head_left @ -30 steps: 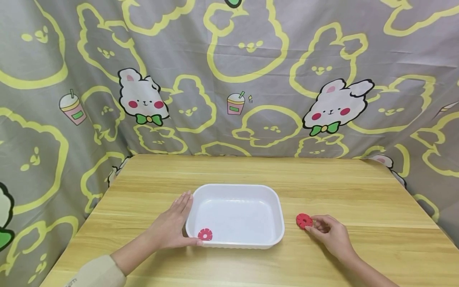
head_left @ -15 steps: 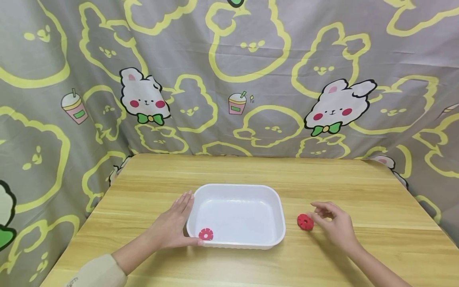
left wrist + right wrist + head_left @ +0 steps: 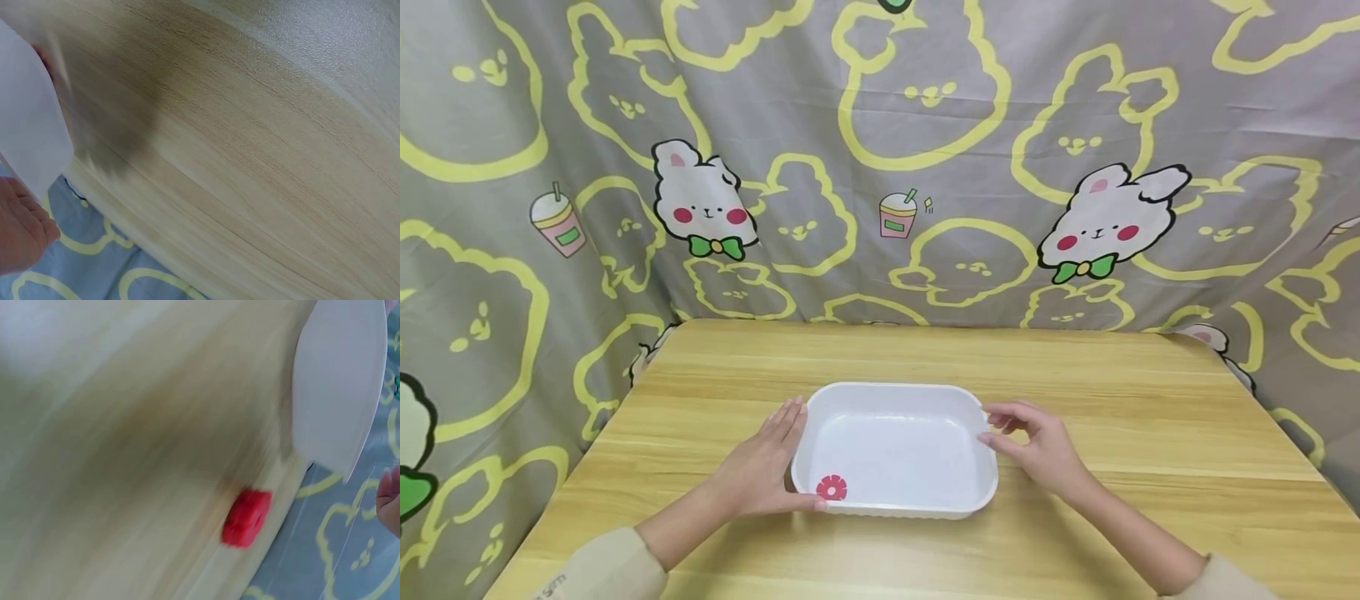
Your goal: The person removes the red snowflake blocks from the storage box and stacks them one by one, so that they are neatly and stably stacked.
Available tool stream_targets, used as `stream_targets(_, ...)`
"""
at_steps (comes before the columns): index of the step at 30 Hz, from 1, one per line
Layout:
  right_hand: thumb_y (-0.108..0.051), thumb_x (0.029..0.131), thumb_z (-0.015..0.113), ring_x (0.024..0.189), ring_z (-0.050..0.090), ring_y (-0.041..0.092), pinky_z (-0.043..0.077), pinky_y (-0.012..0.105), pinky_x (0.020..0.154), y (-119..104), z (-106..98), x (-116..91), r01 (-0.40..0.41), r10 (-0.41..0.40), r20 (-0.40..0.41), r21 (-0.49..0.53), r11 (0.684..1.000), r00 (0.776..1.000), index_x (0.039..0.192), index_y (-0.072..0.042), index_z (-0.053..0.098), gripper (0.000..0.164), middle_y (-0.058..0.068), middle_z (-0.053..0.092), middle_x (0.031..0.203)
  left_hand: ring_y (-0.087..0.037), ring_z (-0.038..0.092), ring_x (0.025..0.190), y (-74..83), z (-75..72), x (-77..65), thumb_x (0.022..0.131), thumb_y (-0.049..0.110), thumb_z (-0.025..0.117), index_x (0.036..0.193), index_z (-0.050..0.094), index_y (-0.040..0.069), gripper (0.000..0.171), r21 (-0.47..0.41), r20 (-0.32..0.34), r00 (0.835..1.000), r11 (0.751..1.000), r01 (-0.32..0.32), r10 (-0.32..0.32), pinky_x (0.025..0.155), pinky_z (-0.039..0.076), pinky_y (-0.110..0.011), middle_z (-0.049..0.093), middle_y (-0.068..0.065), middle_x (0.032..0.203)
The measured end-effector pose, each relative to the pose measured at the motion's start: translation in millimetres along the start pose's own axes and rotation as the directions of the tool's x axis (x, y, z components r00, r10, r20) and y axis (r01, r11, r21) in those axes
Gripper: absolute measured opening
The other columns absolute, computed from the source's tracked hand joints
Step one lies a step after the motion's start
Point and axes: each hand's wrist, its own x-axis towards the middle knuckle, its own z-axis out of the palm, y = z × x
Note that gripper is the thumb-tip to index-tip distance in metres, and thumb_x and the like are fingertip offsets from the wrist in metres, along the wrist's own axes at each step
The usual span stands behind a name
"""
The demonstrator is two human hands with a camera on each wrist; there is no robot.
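Note:
A white tray (image 3: pixel 895 509) stands on the table, with a red notched disc (image 3: pixel 842 492), a flower-shaped building piece, lying flat in its front left corner. My left hand (image 3: pixel 763 475) rests against the tray's left side, fingers fairly straight along the rim and thumb along the front edge. At the right rim is my right hand (image 3: pixel 1037 446), its thumb and fingers parted, fingertips at the edge; whether they press it I cannot tell. In the right wrist view, a small stack of red pieces (image 3: pixel 247 517) sits on the table beside the tray. My right hand hides that stack in the head view.
The wooden table (image 3: pixel 895 354) reaches back to a grey curtain (image 3: pixel 820 108) printed with yellow outlines and rabbits. More of the curtain hangs down the left and right sides.
My right hand has let go of the red stack and moved left to the tray's right rim. The left hand and tray have stayed in place.

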Motion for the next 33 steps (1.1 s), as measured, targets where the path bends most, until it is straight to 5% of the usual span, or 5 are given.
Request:
stream_targets(10,0.003,0.069,0.076,0.074,0.057,0.008,0.053,0.022,0.065,-9.7,39.6,15.2,-0.003,-0.007,0.132,0.076,0.997,0.991,0.096,0.006,0.067,0.028,0.016,0.064,0.08,-0.039,0.032,0.136,-1.1,2.5,0.0,0.068,0.082,0.048,0.138,0.033,-0.011,0.118,0.006,-0.019,1.0,1.0,-0.012,0.012,0.109,0.033,-0.044,0.03,-0.029,0.146)
stream_targets(15,0.001,0.07,0.076,0.076,0.055,0.001,0.054,0.026,0.065,-11.3,54.1,19.1,0.002,-0.018,0.163,0.099,0.995,0.986,0.096,0.004,0.068,0.027,0.015,0.062,0.079,-0.04,0.034,0.134,-1.3,3.4,0.1,0.069,0.082,0.046,0.136,0.035,-0.012,0.117,0.009,-0.035,0.999,1.0,-0.025,0.025,0.109,0.034,-0.045,0.032,-0.03,0.145)
stream_targets(26,-0.005,0.072,0.077,0.074,0.059,0.019,0.055,0.029,0.065,-17.9,81.9,27.1,0.01,-0.033,0.218,0.104,0.995,0.975,0.097,0.002,0.068,0.028,0.015,0.063,0.079,-0.04,0.033,0.135,-0.3,3.8,2.0,0.07,0.081,0.048,0.137,0.033,-0.013,0.116,0.014,-0.031,0.999,1.0,-0.026,0.027,0.109,0.034,-0.045,0.032,-0.03,0.144)
stream_targets(33,-0.01,0.073,0.077,0.078,0.059,0.028,0.054,0.026,0.07,-21.3,103.9,32.4,-0.053,0.008,0.336,0.123,0.991,0.942,0.101,0.003,0.067,0.032,0.017,0.064,0.082,-0.039,0.034,0.134,0.1,2.8,0.4,0.069,0.082,0.046,0.137,0.033,-0.012,0.117,0.008,-0.03,0.999,1.0,-0.019,0.019,0.108,0.035,-0.045,0.032,-0.029,0.145)
